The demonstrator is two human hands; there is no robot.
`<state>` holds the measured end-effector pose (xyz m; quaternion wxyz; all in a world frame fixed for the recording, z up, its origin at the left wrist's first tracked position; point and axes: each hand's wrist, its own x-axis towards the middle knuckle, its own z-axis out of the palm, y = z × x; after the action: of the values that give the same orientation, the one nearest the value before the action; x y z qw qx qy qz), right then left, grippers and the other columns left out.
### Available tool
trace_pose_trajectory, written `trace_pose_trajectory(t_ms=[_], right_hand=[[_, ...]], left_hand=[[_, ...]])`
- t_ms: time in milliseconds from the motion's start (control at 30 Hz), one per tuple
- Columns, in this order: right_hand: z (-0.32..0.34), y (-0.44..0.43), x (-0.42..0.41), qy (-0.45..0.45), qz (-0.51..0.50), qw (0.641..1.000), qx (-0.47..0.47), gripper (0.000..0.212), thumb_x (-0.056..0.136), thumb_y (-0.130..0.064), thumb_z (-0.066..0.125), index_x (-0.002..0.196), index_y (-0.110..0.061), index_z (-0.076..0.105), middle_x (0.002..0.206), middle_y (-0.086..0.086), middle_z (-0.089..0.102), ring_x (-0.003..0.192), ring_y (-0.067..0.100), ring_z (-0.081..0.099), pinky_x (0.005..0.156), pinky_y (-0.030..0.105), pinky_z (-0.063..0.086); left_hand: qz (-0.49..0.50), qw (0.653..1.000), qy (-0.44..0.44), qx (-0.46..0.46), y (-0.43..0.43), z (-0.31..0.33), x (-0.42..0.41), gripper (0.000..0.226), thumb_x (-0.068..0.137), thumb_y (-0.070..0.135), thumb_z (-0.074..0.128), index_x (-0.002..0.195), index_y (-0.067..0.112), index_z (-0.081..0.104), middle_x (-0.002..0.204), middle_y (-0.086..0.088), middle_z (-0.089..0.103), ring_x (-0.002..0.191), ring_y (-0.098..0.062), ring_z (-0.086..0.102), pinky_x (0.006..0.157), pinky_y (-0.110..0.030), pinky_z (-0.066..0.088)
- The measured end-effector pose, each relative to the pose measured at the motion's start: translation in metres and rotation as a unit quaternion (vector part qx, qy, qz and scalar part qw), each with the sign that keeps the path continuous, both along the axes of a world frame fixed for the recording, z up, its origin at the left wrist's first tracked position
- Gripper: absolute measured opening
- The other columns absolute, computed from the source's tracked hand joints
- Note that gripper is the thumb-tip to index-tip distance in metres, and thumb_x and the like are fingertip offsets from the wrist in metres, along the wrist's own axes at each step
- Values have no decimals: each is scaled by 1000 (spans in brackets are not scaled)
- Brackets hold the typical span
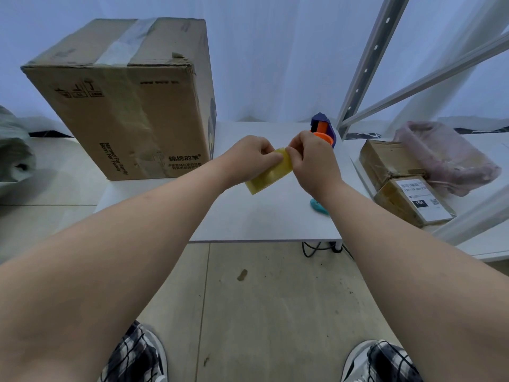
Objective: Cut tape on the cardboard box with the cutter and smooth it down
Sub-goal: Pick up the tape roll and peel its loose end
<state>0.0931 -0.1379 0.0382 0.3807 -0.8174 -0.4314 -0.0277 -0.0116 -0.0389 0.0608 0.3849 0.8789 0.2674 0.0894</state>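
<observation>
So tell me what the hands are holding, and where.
Both hands, left and right, pinch the upper end of a yellow tape strip; its lower end hangs free.

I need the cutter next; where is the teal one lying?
In the head view the teal cutter lies on the white table, right of centre, partly hidden under the right wrist, left of the small labelled parcel.

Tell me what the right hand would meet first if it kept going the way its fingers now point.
The right hand points up and left at the left hand, and both pinch the yellow tape piece. It would probably press into the left hand's fingers first. Depth is unclear from one view.
</observation>
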Motion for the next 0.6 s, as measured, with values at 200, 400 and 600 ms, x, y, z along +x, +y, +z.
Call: trace_pose_trajectory(t_ms=[200, 400, 600], right_hand=[[2, 0, -3, 13, 36, 998, -44, 11, 91, -10, 53, 97, -3, 58, 98, 13, 64, 89, 24, 57, 75, 35, 47], [8, 9, -15, 35, 78, 995, -45, 7, 90, -10, 52, 92, -6, 57, 93, 9, 65, 85, 23, 58, 76, 38, 50], [10, 9, -1, 139, 18, 990, 18, 5, 92, -13, 50, 90, -9, 52, 95, 8, 55, 83, 18, 51, 72, 30, 45]], left_hand=[[3, 993, 61, 96, 9, -1, -1, 33, 94, 36, 51, 108, 9, 60, 95, -3, 57, 83, -18, 52, 63, -26, 39], [44, 975, 136, 169, 19, -14, -5, 37, 97, 38, 44, 118, 9, 53, 111, -12, 61, 85, -23, 52, 78, -35, 47], [32, 985, 94, 142, 9, -7, -4, 35, 97, 41, 44, 115, 12, 52, 100, -3, 58, 90, -24, 54, 90, -40, 43]])
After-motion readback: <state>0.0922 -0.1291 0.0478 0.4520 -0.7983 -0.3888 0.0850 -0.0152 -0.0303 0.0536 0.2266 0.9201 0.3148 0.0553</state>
